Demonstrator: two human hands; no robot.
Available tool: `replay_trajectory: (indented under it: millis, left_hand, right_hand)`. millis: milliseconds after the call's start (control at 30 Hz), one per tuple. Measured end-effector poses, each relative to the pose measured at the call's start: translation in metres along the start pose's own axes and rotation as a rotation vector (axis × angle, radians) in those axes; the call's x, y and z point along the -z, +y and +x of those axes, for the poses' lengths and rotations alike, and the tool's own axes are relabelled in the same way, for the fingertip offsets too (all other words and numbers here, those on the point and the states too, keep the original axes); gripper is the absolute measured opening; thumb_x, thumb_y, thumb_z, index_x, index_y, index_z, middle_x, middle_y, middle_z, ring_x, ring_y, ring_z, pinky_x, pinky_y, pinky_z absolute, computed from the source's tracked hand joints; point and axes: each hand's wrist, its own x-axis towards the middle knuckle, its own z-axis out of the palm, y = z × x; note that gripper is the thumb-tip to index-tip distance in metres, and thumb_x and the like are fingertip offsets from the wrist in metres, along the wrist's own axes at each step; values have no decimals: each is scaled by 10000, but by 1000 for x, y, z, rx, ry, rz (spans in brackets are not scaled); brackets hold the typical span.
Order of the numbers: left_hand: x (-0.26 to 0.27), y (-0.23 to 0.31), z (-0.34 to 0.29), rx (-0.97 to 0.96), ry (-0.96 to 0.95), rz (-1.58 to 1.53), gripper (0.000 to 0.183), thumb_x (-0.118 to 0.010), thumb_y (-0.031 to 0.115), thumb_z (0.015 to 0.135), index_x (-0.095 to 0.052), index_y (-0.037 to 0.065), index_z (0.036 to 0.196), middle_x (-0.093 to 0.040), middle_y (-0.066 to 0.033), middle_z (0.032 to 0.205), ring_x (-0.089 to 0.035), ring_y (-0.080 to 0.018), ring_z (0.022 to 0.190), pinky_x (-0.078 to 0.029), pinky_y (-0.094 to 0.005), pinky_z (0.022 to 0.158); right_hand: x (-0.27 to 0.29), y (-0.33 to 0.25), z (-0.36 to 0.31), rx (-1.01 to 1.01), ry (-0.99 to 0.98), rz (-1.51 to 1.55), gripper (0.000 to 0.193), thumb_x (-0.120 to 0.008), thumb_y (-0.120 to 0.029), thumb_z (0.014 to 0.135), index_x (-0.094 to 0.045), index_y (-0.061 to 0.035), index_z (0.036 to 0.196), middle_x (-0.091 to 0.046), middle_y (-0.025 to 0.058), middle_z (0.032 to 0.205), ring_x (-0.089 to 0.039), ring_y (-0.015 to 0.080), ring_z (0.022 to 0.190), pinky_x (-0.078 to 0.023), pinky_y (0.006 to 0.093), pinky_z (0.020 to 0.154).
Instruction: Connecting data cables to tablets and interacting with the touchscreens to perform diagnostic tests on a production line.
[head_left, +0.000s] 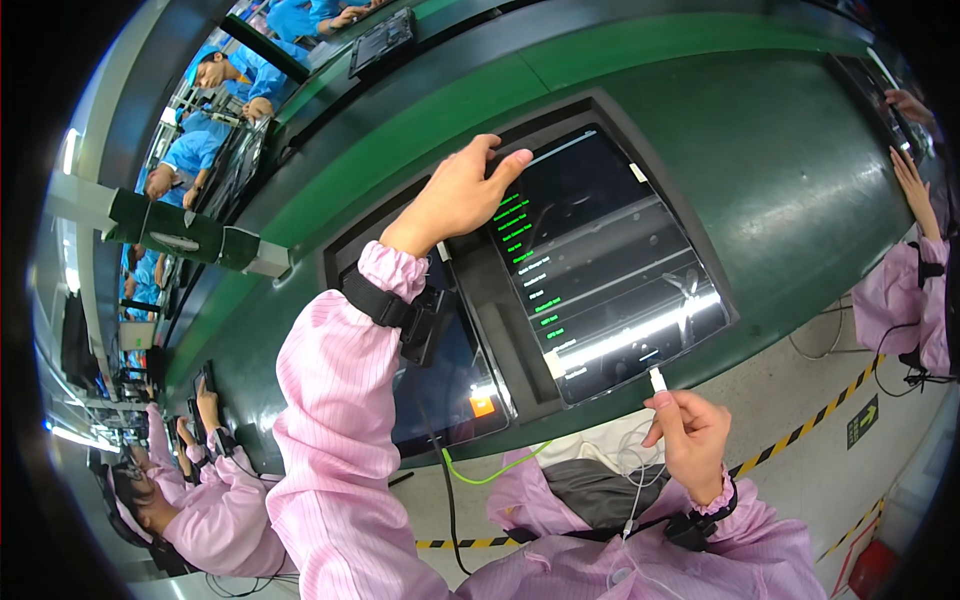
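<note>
A large black tablet lies in a dark tray on the green bench, its lit screen listing lines of green and white text. My left hand reaches over its upper left corner, thumb and fingers apart, the thumb at the screen's edge. Some fingers are hidden behind the hand. Below the tablet's near edge, my right hand pinches a white cable plug that points at that edge; whether it touches the port I cannot tell. A thin white cord trails down from this hand. Under my left forearm lies a second dark tablet.
The dark foam tray frames both tablets. Green and black cables hang over the bench's front edge. A co-worker's hands are at the far right; another person in pink sits at left. People in blue work beyond a green-wrapped bar.
</note>
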Motion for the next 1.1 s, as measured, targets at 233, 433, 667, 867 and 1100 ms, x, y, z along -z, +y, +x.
replay_trajectory:
  millis: [233,433,667,867,1100]
  left_hand:
    - [-4,-5,-2,-4,-37,-27,671,-474,510,899,-459,-84,1211,-579,-267,1108,-520,-361,1103,-368,-398,978]
    - [-8,-4,-6,-52,-19,-27,748,-526,556,850,-448,-92,1217,-561,-286,1130,-541,-386,1082,-412,-412,940]
    - [-3,1,-15,-97,-24,17,892,-613,616,749,-416,-86,1262,-529,-299,1173,-527,-393,1109,-408,-408,958]
    - [-2,-5,-20,-86,-109,-59,994,-700,613,659,-377,-72,1304,-446,-303,1272,-421,-389,1221,-332,-420,1030]
    - [8,-8,-25,-106,-337,-7,1223,-777,601,556,-168,-45,1399,-248,-303,1398,-204,-413,1333,-205,-458,1096]
  right_hand:
    - [1,1,2,-29,-3,31,200,-563,-116,902,-634,62,845,-611,65,543,-564,71,496,-405,206,466]
    - [6,-6,10,-174,-160,55,291,-535,-199,929,-632,56,827,-603,59,538,-541,58,477,-399,204,453]
    - [9,-12,16,-195,-199,110,303,-531,-208,931,-637,40,795,-564,40,501,-497,56,433,-377,198,431]
    - [12,-23,20,-211,-253,86,298,-531,-203,930,-637,35,786,-563,40,508,-501,59,443,-371,197,439]
    - [5,-13,6,-227,-247,99,283,-506,-207,945,-623,22,825,-582,36,535,-509,57,460,-382,198,450]
